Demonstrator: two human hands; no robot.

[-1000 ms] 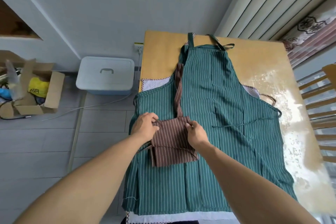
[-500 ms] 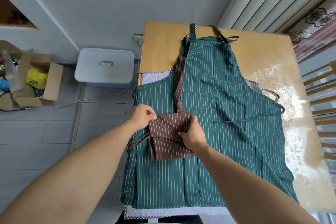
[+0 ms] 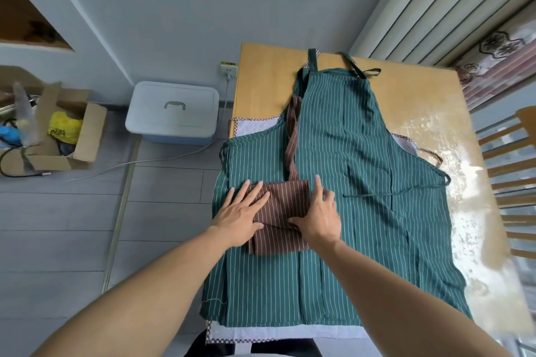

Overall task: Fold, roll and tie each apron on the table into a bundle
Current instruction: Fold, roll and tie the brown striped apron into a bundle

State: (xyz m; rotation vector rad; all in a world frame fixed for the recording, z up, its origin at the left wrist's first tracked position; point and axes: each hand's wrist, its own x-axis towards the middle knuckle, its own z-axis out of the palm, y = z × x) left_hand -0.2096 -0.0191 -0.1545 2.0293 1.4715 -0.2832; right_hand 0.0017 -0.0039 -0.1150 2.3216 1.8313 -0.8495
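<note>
Both my hands, left hand (image 3: 242, 216) and right hand (image 3: 322, 213), fingers flat, press the brown apron (image 3: 280, 211); I'd crease firmly before rolling.

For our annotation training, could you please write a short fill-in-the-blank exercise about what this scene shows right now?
1. Both hands press flat on the folded ____ striped apron.
2. That apron lies on top of a spread ____ striped apron.
3. The left hand and right hand have their fingers ____.
4. The pale storage box with a handle stands on the ____.

Missing words: brown; green; straight; floor
</note>
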